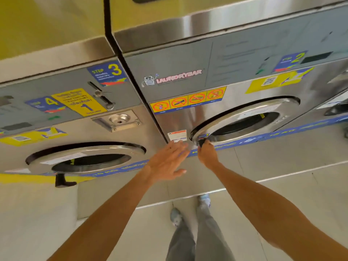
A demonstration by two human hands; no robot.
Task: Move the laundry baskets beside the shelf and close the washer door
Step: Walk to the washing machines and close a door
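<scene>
A stainless washer (188,117) with a round steel-rimmed glass door (244,117) stands right in front of me. The door lies against the washer front. My right hand (206,153) is shut on the black door handle (202,143) at the door's left edge. My left hand (167,161) is open with its fingers spread, flat near the washer's front panel just left of the handle. No laundry baskets and no shelf are in view.
A second washer (71,129) with its own round door (88,157) and black handle (63,181) stands to the left. A raised tiled plinth (263,166) carries the machines. My legs and shoes (188,219) stand on the tiled floor below.
</scene>
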